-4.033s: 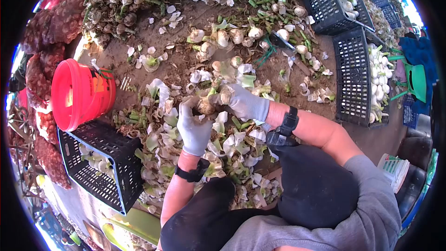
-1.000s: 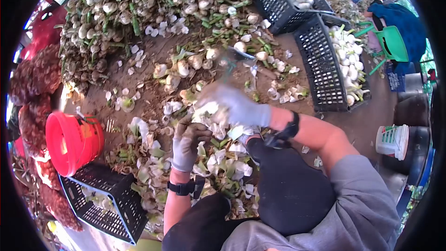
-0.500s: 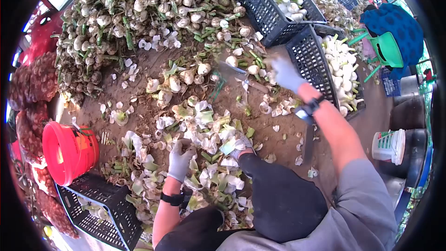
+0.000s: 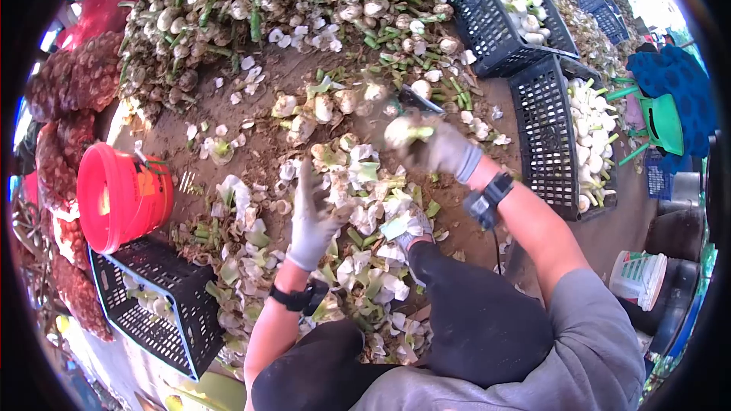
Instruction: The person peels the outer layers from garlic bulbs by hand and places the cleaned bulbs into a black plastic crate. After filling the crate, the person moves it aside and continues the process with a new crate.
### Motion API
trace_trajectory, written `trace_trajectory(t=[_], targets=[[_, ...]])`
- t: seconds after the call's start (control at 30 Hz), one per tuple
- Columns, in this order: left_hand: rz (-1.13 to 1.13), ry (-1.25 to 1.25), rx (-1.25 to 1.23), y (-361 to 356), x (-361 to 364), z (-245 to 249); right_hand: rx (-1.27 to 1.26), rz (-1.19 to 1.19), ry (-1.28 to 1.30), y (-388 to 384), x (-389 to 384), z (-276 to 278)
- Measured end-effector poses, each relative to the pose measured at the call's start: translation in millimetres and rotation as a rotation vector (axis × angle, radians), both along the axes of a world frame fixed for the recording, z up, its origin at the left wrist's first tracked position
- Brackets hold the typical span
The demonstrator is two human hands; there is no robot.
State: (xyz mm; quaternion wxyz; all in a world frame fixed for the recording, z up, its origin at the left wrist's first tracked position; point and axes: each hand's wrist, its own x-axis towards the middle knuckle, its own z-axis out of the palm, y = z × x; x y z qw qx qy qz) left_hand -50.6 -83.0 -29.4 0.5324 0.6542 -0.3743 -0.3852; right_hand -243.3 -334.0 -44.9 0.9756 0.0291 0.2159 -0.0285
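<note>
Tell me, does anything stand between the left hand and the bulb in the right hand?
Nothing visible does. The left hand is open above the peelings, and the right hand grips the bulb. Only those loose peelings lie on the ground under the gap between them.

The left hand (image 4: pixel 312 217) is lifted, its gloved fingers stretched out straight and slightly apart, the bare forearm angled up from a bent elbow. The right hand (image 4: pixel 442 148) reaches farther forward (blurred), fingers curled in a grip, arm extended.
</note>
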Motion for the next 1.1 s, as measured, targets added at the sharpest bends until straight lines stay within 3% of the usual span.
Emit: trace_trajectory(t=[0.07, 0.13, 0.17, 0.2, 0.27, 0.33, 0.37, 0.4, 0.5, 0.6, 0.63, 0.7, 0.8, 0.87, 0.93, 0.97, 1.07, 1.1], targets=[[-0.025, 0.033, -0.150, -4.0, -0.3, 4.1, -0.406, 0.154, -0.129, 55.1, 27.6, -10.0], [-0.033, 0.258, -0.142, 0.5, 0.1, 11.5, -0.161, 0.162, -0.033, 105.3, 69.9, 26.5], [-0.020, 0.538, -0.093, 7.6, 5.5, 19.1, -0.190, 0.264, -0.102, 111.7, 78.4, 12.4], [0.041, 0.644, -0.100, 14.9, 9.6, 20.1, -0.227, 0.363, -0.177, 118.5, 88.3, 4.0], [0.168, 0.696, -0.051, 25.7, 19.2, 10.6, -0.598, 0.496, -0.139, 115.6, 99.3, -10.3], [0.269, 0.268, -0.056, 30.3, 21.6, -2.1, -1.363, 0.287, -0.046, 124.8, 104.4, -4.0], [0.286, 0.192, -0.043, 33.1, 23.6, -8.0, -1.514, 0.165, 0.022, 131.4, 105.6, -0.9], [0.301, 0.119, -0.030, 32.9, 23.7, -6.1, -1.253, 0.017, 0.014, 139.9, 108.0, 9.1], [0.274, -0.113, -0.020, 35.5, 20.4, 3.6, -1.262, 0.373, 0.122, 136.5, 113.8, 5.1], [0.262, -0.188, 0.001, 39.2, 24.5, 0.0, -1.132, 0.195, 0.133, 148.2, 116.5, -2.1], [0.256, -0.193, 0.008, 42.1, 25.0, 0.7, -1.068, 0.211, 0.142, 148.2, 114.8, -5.1], [0.243, -0.203, 0.020, 47.0, 25.1, 3.6, -1.301, 0.201, 0.068, 146.1, 113.0, -2.6], [0.279, 0.073, 0.021, 51.6, 32.6, 7.0, -0.996, 0.375, 0.113, 142.7, 108.9, 18.3], [0.287, -0.108, -0.044, 55.9, 35.3, 3.7, -0.934, 0.369, 0.140, 146.6, 108.9, 26.8], [0.277, -0.424, -0.021, 57.4, 36.1, 7.6, -1.014, 0.282, 0.114, 149.1, 112.1, 25.2], [0.279, -0.467, -0.043, 57.0, 35.2, 6.2, -1.051, 0.244, 0.109, 150.4, 112.0, 10.9], [0.288, -0.445, -0.020, 56.1, 32.7, 10.7, -1.270, 0.279, 0.112, 143.8, 110.8, -6.4], [0.297, -0.148, -0.036, 55.5, 33.6, 12.2, -1.326, 0.241, 0.049, 141.8, 111.9, -9.8]])
